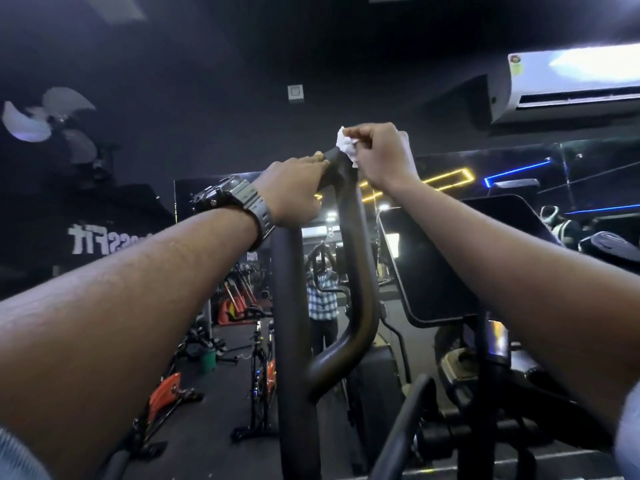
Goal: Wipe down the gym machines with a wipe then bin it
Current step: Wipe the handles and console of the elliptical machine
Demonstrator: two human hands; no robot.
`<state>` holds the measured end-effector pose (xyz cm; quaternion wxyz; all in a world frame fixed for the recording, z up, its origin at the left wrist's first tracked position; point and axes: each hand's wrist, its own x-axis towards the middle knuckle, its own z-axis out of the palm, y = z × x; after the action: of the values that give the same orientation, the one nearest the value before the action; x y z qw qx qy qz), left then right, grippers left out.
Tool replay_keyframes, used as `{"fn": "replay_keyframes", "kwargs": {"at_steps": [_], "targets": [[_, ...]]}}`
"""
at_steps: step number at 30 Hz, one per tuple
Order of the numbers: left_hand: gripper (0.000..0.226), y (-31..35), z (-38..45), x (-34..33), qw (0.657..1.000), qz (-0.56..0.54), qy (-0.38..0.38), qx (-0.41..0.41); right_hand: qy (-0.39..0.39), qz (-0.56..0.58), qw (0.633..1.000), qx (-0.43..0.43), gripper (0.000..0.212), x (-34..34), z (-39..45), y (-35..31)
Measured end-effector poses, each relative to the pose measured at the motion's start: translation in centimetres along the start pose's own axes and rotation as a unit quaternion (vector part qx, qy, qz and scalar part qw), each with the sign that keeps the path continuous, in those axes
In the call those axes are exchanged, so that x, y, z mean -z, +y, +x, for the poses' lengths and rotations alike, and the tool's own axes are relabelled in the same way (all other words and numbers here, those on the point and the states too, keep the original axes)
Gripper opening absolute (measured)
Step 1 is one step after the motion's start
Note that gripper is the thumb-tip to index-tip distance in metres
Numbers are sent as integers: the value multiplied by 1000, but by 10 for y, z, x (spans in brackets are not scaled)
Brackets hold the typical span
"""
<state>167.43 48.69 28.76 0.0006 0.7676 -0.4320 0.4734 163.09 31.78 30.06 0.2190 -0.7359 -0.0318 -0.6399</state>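
Observation:
A dark gym machine stands right in front of me, with a tall curved handlebar [349, 216] rising to head height. My left hand [294, 192], a watch on its wrist, grips the top of the bar from the left. My right hand [381, 154] pinches a crumpled white wipe [346, 145] and presses it against the upper tip of the same handlebar. The machine's dark console screen [433, 265] tilts up just right of the bar, below my right forearm.
A wall mirror [325, 271] ahead reflects a person in a checked shirt and more machines. Bikes and orange equipment [162, 389] stand on the floor to the left. An air conditioner [568, 84] hangs at upper right, a fan [52, 119] at upper left.

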Motion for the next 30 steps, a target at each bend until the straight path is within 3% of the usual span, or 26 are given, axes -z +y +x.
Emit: {"fn": "replay_keyframes", "kwargs": {"at_steps": [3, 5, 7, 10, 16, 21, 24, 27, 30], "targets": [[58, 1, 1, -1, 1000, -7, 12, -5, 30, -100, 989, 109, 36, 2, -8, 6], [51, -1, 1, -1, 1000, -14, 20, -8, 24, -151, 982, 111, 33, 1, 5, -2], [43, -4, -1, -4, 999, -40, 34, -4, -26, -195, 975, 101, 34, -6, 18, -18], [26, -6, -9, -7, 992, -82, 94, 30, -120, -280, 939, 160, 32, -20, 16, -35], [22, -13, -22, -17, 979, -81, 162, 91, -172, -230, 916, 280, 38, 15, 3, -4], [22, -15, -20, -16, 975, -112, 155, 109, -151, -319, 913, 205, 40, -9, 19, -25], [26, -18, -20, -18, 974, -121, 157, 110, -193, -282, 909, 241, 41, -22, 5, -31], [27, -19, -24, -20, 973, -126, 159, 113, -202, -240, 899, 306, 56, -5, -14, -8], [23, -19, -28, -19, 972, -142, 153, 111, -223, -281, 876, 323, 73, 14, -15, 6]]}}
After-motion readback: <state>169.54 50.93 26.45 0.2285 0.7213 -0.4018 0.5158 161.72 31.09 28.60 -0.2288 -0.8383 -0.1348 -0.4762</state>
